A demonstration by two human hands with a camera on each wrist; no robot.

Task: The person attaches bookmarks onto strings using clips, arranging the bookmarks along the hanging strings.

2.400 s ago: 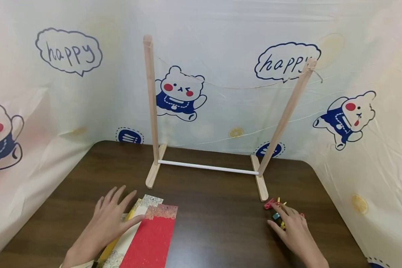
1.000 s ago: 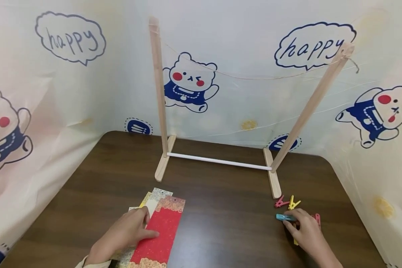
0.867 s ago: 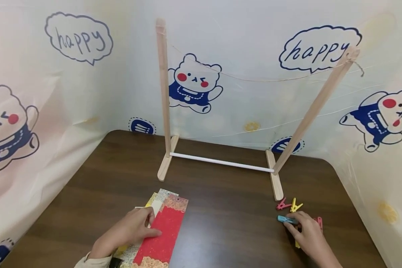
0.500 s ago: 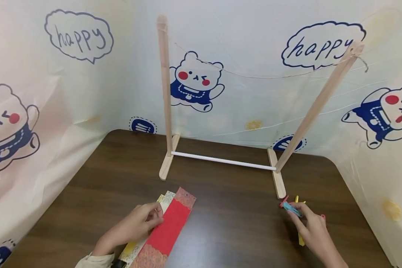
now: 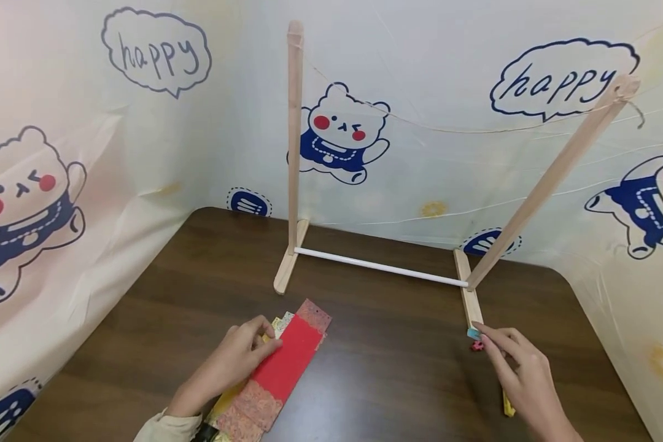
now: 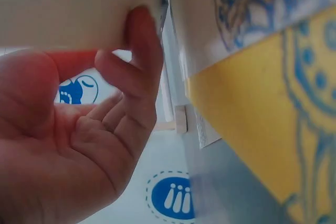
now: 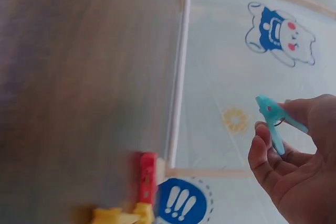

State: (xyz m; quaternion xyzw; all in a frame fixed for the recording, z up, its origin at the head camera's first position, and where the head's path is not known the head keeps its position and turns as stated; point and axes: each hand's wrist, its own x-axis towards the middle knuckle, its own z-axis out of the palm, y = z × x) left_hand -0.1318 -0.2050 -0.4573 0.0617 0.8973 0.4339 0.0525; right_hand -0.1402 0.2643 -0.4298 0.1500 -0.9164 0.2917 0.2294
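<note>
My left hand (image 5: 229, 365) pinches the left edge of a red paper bookmark (image 5: 290, 353) with patterned ends, tilted over the other strips. Beneath it show a yellow strip (image 6: 247, 114) and a pale patterned one (image 5: 285, 322). In the left wrist view, thumb and forefinger meet on the pale back of the held bookmark (image 6: 68, 9). My right hand (image 5: 530, 371) pinches a light-blue clothespin (image 7: 272, 113) by its two handles, raised above the table near the stand's right foot. A red clothespin (image 7: 147, 177) and a yellow clothespin (image 5: 508, 404) lie below that hand.
A wooden stand has a left post (image 5: 294, 141), a leaning right post (image 5: 552, 178) and a white crossbar (image 5: 381, 266). A slack string (image 5: 453, 131) spans the post tops. Patterned sheeting (image 5: 243, 123) hangs behind the brown table (image 5: 387, 368).
The left hand came down on the strips, then lifted and turned the red bookmark. The right hand picked the light-blue clothespin out of the pile and raised it toward the stand's right foot.
</note>
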